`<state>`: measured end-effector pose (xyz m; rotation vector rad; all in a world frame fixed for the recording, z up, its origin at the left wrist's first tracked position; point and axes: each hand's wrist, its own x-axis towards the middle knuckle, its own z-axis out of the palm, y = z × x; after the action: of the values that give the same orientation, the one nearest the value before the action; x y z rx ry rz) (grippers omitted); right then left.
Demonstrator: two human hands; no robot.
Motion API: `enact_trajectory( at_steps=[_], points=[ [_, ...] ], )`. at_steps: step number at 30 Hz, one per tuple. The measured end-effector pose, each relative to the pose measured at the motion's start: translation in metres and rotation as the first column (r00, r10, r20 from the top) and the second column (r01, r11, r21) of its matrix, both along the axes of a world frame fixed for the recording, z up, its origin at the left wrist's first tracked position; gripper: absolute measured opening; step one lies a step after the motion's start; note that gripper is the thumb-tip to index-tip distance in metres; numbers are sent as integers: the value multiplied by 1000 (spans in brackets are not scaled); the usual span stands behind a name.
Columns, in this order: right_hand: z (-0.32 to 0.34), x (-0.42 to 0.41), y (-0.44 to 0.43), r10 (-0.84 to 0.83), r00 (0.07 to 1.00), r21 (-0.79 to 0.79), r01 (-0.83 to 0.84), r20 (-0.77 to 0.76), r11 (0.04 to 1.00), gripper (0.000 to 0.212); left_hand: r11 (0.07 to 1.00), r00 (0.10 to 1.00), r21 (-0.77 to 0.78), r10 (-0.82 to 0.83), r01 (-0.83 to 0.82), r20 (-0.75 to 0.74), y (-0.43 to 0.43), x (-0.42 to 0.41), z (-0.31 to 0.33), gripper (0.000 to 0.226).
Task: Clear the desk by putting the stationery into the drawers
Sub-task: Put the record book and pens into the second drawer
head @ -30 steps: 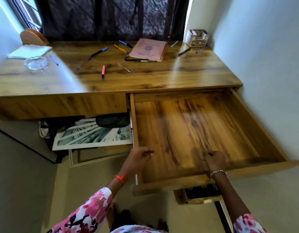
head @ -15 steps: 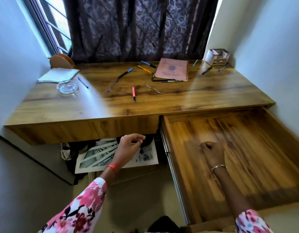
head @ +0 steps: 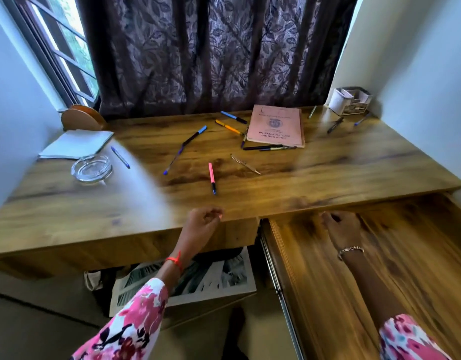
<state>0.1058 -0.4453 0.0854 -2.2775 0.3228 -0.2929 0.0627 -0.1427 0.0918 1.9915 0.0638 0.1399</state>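
Several pens lie scattered on the wooden desk point(head: 328, 172): a pink pen point(head: 212, 178) nearest me, a long blue-capped pen point(head: 185, 149), a yellow pen point(head: 228, 127), a metal pen point(head: 245, 164) and a black pen point(head: 263, 147) beside a pink booklet point(head: 275, 125). The right drawer point(head: 418, 255) is pulled out and holds nothing. My left hand point(head: 202, 223) hovers at the desk's front edge, fingers loosely curled, holding nothing. Over the drawer's back part is my right hand point(head: 342, 228), also loosely curled, with nothing in it.
A glass ashtray point(head: 91, 168), a white notepad point(head: 77, 144) and a blue pen point(head: 120, 157) sit at the left. A white desk organiser point(head: 350, 101) stands at the back right with pens near it. Framed pictures point(head: 198, 279) lean under the desk. Walls close both sides.
Both hands have left the drawer's front edge and risen toward the desk top. The view has tilted up and moved closer to the desk.
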Motion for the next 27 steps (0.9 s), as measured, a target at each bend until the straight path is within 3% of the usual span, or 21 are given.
enact_trajectory(
  at_steps=[8,17,21,24,27],
  points=[
    [6,131,-7,-98,995,62,99,-14,993,22,989,997,125,-83,83,-5,-22,131,17,23],
    [30,241,-9,-36,994,11,38,-103,999,27,993,957,34,-95,109,-274,-52,255,16,47],
    [31,279,-7,-17,988,-25,13,-152,1000,30,980,948,107,-133,170,-289,-60,297,16,58],
    [28,304,-5,-23,977,-14,20,-212,1000,33,921,937,303,-145,246,-319,-61,320,15,56],
    [25,323,-2,-59,963,19,66,-264,998,35,870,920,382,-177,312,-349,-61,340,8,64]
  ],
)
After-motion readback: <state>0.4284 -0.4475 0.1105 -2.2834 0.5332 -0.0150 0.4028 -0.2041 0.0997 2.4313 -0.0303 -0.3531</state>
